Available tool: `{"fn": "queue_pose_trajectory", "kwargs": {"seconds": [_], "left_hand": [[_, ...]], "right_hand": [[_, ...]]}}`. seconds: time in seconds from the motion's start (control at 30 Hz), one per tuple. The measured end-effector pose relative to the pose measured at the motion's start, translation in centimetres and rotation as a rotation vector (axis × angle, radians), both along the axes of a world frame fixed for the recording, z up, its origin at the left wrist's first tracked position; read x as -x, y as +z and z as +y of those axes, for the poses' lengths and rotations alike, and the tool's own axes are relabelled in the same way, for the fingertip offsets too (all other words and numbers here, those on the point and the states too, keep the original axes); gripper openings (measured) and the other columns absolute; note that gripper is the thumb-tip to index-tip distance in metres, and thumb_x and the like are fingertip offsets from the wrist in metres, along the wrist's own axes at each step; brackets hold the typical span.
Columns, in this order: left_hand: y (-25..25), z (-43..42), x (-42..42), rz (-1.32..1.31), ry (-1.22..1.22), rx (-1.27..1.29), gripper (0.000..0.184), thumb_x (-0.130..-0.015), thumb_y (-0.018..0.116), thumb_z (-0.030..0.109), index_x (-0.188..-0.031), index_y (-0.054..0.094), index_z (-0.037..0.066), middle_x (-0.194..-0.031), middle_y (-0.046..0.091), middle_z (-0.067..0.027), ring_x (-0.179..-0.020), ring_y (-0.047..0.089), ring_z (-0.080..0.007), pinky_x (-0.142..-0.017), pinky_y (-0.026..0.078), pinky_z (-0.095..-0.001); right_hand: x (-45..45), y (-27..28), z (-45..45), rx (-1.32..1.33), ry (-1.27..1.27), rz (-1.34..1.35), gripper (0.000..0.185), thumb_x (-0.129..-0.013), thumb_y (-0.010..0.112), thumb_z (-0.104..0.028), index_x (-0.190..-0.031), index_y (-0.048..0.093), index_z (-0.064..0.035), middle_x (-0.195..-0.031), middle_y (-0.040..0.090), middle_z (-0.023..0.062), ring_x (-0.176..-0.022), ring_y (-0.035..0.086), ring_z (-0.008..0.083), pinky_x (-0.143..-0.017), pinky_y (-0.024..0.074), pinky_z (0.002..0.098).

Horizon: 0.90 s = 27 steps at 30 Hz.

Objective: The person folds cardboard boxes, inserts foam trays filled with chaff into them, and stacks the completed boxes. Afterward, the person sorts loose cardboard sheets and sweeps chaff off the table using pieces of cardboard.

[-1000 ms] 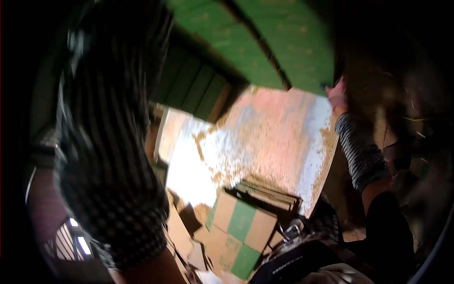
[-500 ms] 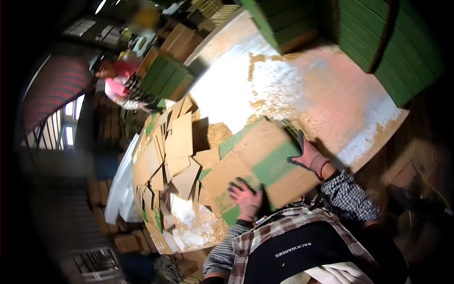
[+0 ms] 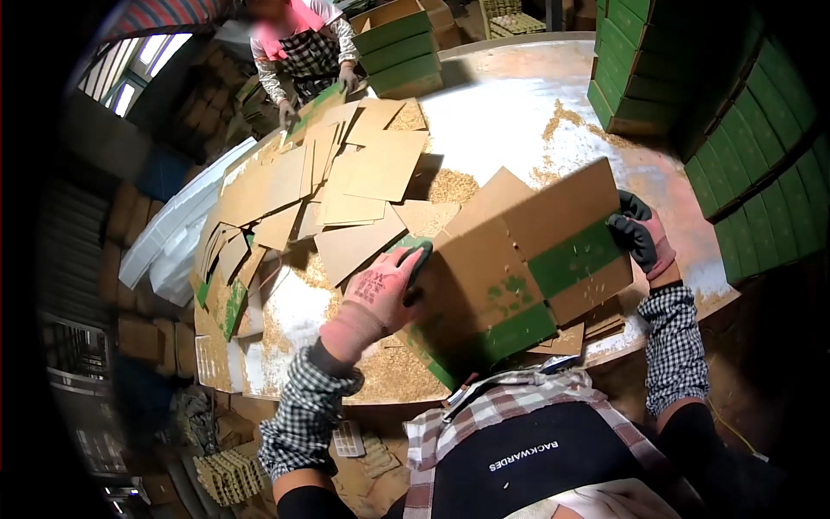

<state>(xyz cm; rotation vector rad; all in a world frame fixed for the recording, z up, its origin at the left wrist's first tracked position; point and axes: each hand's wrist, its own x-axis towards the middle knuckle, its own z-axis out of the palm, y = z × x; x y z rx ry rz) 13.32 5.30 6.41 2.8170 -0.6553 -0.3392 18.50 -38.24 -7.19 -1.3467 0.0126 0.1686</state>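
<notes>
Right, closest in: gloved L hand [image 3: 373, 292], back of the glove up, fingers apparently round the carton's L edge. R hand [image 3: 650, 242] grips the R edge, fingers curled inward, R forearm [image 3: 676, 350] pointing nearly straight ahead. Between 'em, the cardboard carton [image 3: 532, 268] tilts above the table's near side, approx. flat, creased but not squared up. Loose flats [image 3: 607, 320] below its lower R edge. Further off, L of centre, a heap of cardboard [image 3: 376, 164] lies unformed on the debris-strewn table [image 3: 493, 104], plenty left. Opp. side, stacked green boxes [image 3: 735, 156] look made up. Farthest, a co-worker [image 3: 304, 56] w/ hands on a green-edged piece [image 3: 316, 105].
</notes>
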Motion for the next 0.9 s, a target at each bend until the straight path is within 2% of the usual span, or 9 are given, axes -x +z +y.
{"fn": "queue_pose_trajectory", "kwargs": {"seconds": [0.07, 0.13, 0.23, 0.3, 0.33, 0.53, 0.67, 0.73, 0.9], "left_hand": [[1.7, 0.7, -0.8, 0.142, 0.025, 0.38, 0.056, -0.076, 0.067, 0.006, -0.13, 0.053, 0.009, -0.126, 0.053, -0.0199, -0.114, 0.056, -0.0301, -0.098, 0.045, -0.0379], [6.3, -0.9, 1.0, -0.416, -0.215, 0.081, 0.053, -0.076, 0.065, 0.005, -0.128, 0.055, 0.009, -0.111, 0.063, -0.0174, -0.101, 0.063, -0.0321, -0.091, 0.048, -0.0349], [4.9, 0.6, 3.1, 0.16, -0.104, 0.313, 0.052, -0.079, 0.067, 0.011, -0.129, 0.053, 0.004, -0.097, 0.067, -0.0194, -0.088, 0.067, -0.0301, -0.082, 0.053, -0.0336], [2.0, 0.6, 5.1, 0.111, -0.182, 0.224, 0.056, -0.078, 0.071, 0.016, -0.129, 0.052, 0.004, -0.095, 0.066, -0.0199, -0.086, 0.067, -0.0324, -0.078, 0.054, -0.0344], [1.2, 0.4, 6.1, 0.118, -0.198, 0.335, 0.058, -0.077, 0.072, 0.018, -0.129, 0.052, 0.004, -0.096, 0.066, -0.02, -0.088, 0.066, -0.0331, -0.078, 0.053, -0.0341], [-1.0, 2.3, 6.3, 0.633, 0.007, 0.595, 0.067, -0.07, 0.08, 0.023, -0.128, 0.054, 0.002, -0.111, 0.065, -0.0182, -0.1, 0.065, -0.025, -0.089, 0.05, -0.0337], [-0.5, 0.0, 7.8, 0.647, -0.231, 0.669, 0.066, -0.07, 0.081, 0.023, -0.128, 0.056, 0.004, -0.092, 0.065, -0.0059, -0.084, 0.061, -0.0137, -0.078, 0.05, -0.0307], [-3.2, 2.0, 5.5, 1.007, 0.194, 1.044, 0.06, -0.072, 0.077, 0.01, -0.128, 0.054, 0.004, -0.077, 0.054, 0.003, -0.068, 0.052, -0.0064, -0.063, 0.041, -0.0192], [1.3, 3.4, 4.0, 0.635, 0.409, 1.294, 0.059, -0.076, 0.071, 0.001, -0.13, 0.048, -0.005, -0.068, 0.044, 0.0066, -0.063, 0.042, -0.0029, -0.06, 0.035, -0.0175]], "right_hand": [[-1.2, -0.3, -0.2, -0.117, 0.046, -0.242, 0.043, -0.087, 0.061, -0.005, -0.128, 0.052, 0.0013, -0.119, 0.06, 0.0033, -0.105, 0.057, 0.0128, -0.09, 0.045, 0.0253], [-0.5, 0.4, 0.2, -0.008, 0.048, -0.437, 0.045, -0.091, 0.057, -0.008, -0.134, 0.047, 0.0003, -0.125, 0.058, 0.0034, -0.111, 0.054, 0.0127, -0.096, 0.0417, 0.0264], [-2.1, 1.5, 2.1, 0.214, 0.017, -0.441, 0.047, -0.096, 0.056, -0.017, -0.138, 0.043, -0.001, -0.129, 0.055, 0.0043, -0.118, 0.05, 0.0134, -0.1, 0.0383, 0.0268], [-1.8, 2.5, 5.4, 0.234, -0.059, -0.384, 0.059, -0.092, 0.063, -0.026, -0.14, 0.039, -0.0012, -0.134, 0.051, 0.0062, -0.119, 0.049, 0.0167, -0.101, 0.0387, 0.0293], [-1.0, 2.6, 6.8, -0.194, -0.024, -0.381, 0.07, -0.087, 0.071, -0.03, -0.141, 0.037, -0.0016, -0.137, 0.048, 0.0068, -0.121, 0.048, 0.0186, -0.101, 0.0397, 0.0309], [0.6, 6.7, 9.4, 0.213, -0.018, -0.205, 0.078, -0.082, 0.076, -0.029, -0.142, 0.034, -0.0026, -0.133, 0.049, 0.007, -0.122, 0.047, 0.0173, -0.102, 0.039, 0.0316], [2.2, 11.1, 12.7, 0.358, -0.111, -0.334, 0.062, -0.085, 0.072, -0.025, -0.135, 0.043, -0.0036, -0.121, 0.05, 0.0069, -0.115, 0.049, 0.0155, -0.094, 0.0442, 0.0287], [-0.3, 8.6, 11.4, 0.191, -0.186, -0.265, 0.062, -0.079, 0.074, -0.013, -0.133, 0.045, -0.0035, -0.109, 0.053, 0.0064, -0.101, 0.054, 0.0147, -0.09, 0.0444, 0.0275], [-0.8, 8.2, 8.5, -0.094, 0.011, -0.3, 0.061, -0.073, 0.062, -0.005, -0.132, 0.046, 0.0024, -0.111, 0.057, 0.008, -0.103, 0.054, 0.0154, -0.09, 0.0438, 0.0256]]}}
